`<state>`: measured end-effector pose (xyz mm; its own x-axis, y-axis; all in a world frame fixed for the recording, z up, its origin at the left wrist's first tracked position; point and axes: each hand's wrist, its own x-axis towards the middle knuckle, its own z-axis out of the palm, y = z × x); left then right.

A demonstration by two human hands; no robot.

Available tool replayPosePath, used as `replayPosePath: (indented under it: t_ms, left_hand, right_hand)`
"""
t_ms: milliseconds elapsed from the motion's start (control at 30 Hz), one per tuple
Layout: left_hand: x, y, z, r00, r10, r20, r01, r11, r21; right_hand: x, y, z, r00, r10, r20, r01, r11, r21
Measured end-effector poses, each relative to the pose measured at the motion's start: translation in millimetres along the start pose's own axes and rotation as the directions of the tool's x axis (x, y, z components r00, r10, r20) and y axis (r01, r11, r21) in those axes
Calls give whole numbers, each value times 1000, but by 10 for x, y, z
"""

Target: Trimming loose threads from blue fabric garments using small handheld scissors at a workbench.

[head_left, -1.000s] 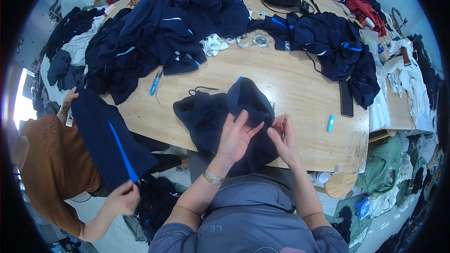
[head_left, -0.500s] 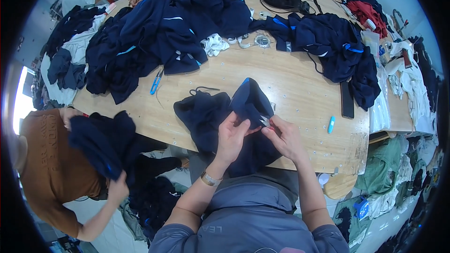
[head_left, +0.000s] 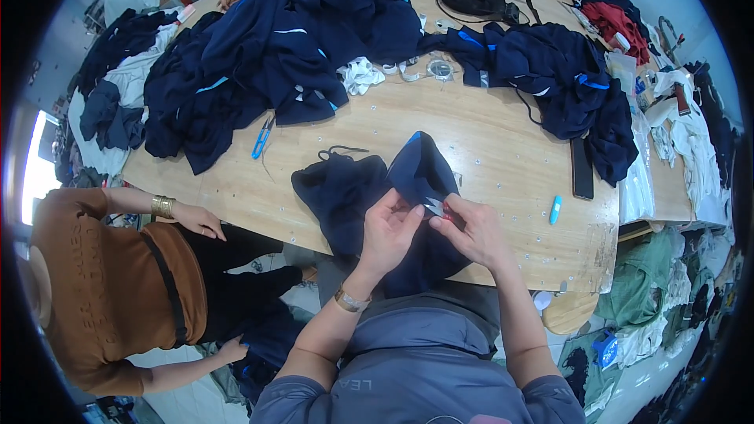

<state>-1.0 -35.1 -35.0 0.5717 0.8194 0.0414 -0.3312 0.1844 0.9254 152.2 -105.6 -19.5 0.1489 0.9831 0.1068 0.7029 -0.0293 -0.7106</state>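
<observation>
Right now, the left hand [head_left: 389,228] is closing narrowly, thumb toward fingers, on the edge of a navy garment [head_left: 424,169], while the right hand [head_left: 471,228] is gripping a pair of red-handled snips [head_left: 433,207]. The blades are pointing left, toward the left thumb and the dark cloth. The garment is lying over the near edge of the wooden counter [head_left: 408,118], directly in front of the wearer, with its opening facing up and a bit of bright blue showing at the top.

As for writing, pale letters are showing on the chest of the wearer's grey shirt [head_left: 424,377], and raised tone-on-tone lettering is running over the brown top [head_left: 86,267] of a co-worker at the left (fisheye bending is distorting it near the rim).

Farther back, a large navy heap [head_left: 298,23] is covering the far left, and a smaller navy pile [head_left: 565,71] is spreading at the right. Blue snips [head_left: 263,138] are resting near the large heap; a dark phone [head_left: 581,169] and a light-blue pen-like object [head_left: 555,210] are lying toward the right edge.
</observation>
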Motion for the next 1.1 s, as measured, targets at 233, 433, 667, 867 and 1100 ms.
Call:
replayPosePath:
  t_ms: [233,433,667,867,1100]
  left_hand:
    - [-7,8,-3,1000,15,12,-16,996,82]
    - [34,-30,-26,990,-143,-9,131,926,-353]
    - [33,-31,-65,963,-267,19,235,807,-542]
    - [17,-66,-50,962,-268,43,238,756,-610]
    - [0,-79,-45,965,-263,17,226,791,-568]
  right_hand:
    - [7,8,-3,1000,15,0,-15,1000,10]
    - [-32,62,53,990,97,-99,-77,979,190]
    - [-49,68,124,966,-83,-246,69,996,-65]
    - [-44,59,138,952,-184,-245,121,960,-253]
    - [-31,56,165,941,-200,-273,114,946,-302]
